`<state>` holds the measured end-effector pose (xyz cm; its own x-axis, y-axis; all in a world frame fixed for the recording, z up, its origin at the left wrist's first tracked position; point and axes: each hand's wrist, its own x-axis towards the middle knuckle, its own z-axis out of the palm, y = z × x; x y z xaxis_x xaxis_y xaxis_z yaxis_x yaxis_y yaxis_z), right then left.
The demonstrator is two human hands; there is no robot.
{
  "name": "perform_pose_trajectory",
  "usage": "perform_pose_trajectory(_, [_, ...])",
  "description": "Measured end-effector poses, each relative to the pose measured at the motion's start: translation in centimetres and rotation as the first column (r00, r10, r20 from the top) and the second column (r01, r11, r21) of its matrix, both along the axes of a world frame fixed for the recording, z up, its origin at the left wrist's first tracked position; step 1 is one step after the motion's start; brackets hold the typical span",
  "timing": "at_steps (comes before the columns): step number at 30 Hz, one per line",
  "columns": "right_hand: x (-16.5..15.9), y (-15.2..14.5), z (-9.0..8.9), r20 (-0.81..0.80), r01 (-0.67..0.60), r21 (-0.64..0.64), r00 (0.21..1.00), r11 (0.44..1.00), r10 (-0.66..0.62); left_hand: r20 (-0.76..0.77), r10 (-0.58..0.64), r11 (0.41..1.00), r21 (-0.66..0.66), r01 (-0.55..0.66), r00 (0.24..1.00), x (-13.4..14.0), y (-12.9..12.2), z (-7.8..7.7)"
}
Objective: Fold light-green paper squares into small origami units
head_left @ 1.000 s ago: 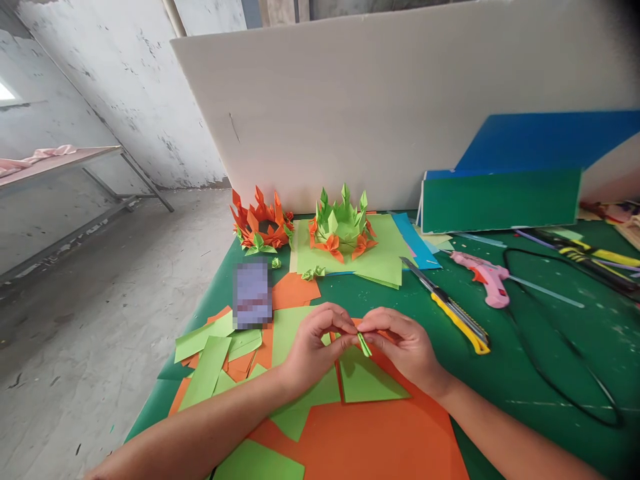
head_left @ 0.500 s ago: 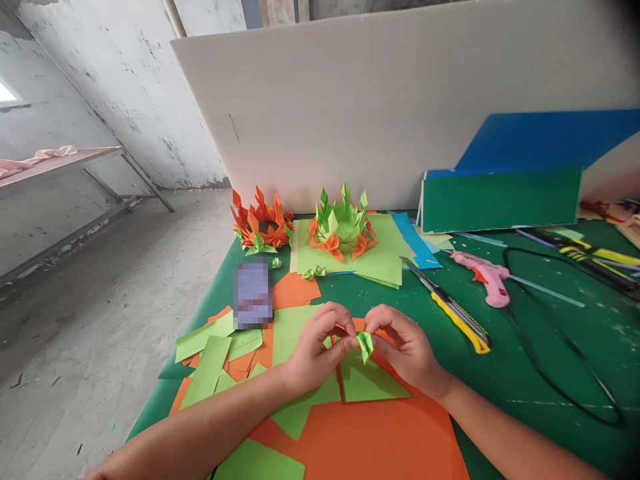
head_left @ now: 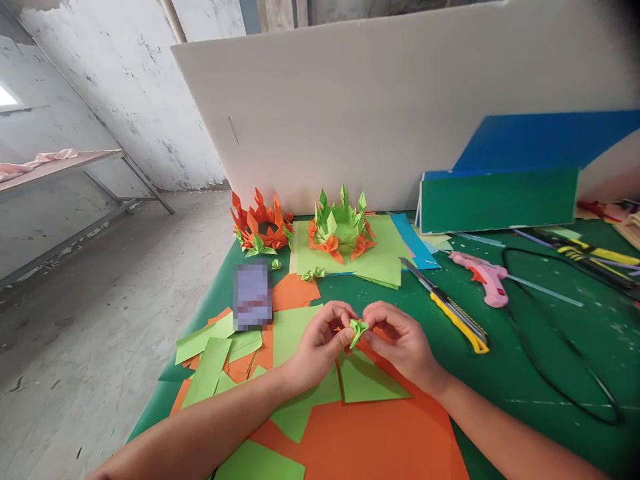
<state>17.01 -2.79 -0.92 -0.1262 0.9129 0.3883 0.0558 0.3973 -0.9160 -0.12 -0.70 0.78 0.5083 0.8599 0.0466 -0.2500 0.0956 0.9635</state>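
Note:
Between my two hands is a small folded piece of light green paper [head_left: 358, 331], its flaps partly opened out. My left hand [head_left: 323, 340] pinches it between thumb and fingers from the left. From the other side my right hand [head_left: 403, 341] grips its edge, fingers curled. Below them lie green paper sheets [head_left: 373, 380] on a large orange sheet [head_left: 385, 437]. Toward the back of the table stand an orange folded-paper crown [head_left: 260, 223] with green pieces and a green one [head_left: 343, 223] with orange flowers. Small green folded pieces [head_left: 313, 274] lie in front of them.
A yellow utility knife [head_left: 453, 313] and a pink glue gun [head_left: 483, 275] with a looping black cord lie to the right on the green table [head_left: 550, 340]. Paper offcuts [head_left: 207, 373] and a blurred purple object [head_left: 253, 297] are at left. A white board [head_left: 350, 107] stands behind.
The folded green paper has turned in my fingers and moved slightly left and up, showing more of its inner folds. Both hands keep hold of it.

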Motion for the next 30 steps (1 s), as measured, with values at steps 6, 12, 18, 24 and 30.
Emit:
perform_pose_trajectory(6, [0.0,-0.1,0.0,-0.011,-0.010,-0.049,1.000,0.999,0.009,-0.040,-0.039,0.994,-0.101,0.035,0.998,-0.2,0.4,-0.1])
perform_pose_trajectory(12, [0.1,0.1,-0.2,-0.020,-0.007,-0.063,1.000,0.998,0.006,-0.063,-0.071,0.979,-0.194,0.057,0.996,-0.6,1.2,-0.1])
perform_pose_trajectory(18, [0.1,0.3,-0.5,-0.090,-0.064,-0.215,0.995,0.974,0.045,-0.158,0.049,0.996,-0.067,-0.061,0.986,-0.7,1.0,-0.3])
perform_pose_trajectory(24, [0.3,0.4,-1.1,-0.167,-0.168,-0.328,0.979,0.929,0.118,-0.272,0.255,0.878,0.466,-0.105,0.928,-0.9,0.4,-0.5])
perform_pose_trajectory(30, [0.4,0.2,-1.1,-0.093,-0.104,-0.253,0.992,0.962,0.082,-0.277,0.128,0.985,0.145,-0.090,0.952,-0.4,0.7,0.0])
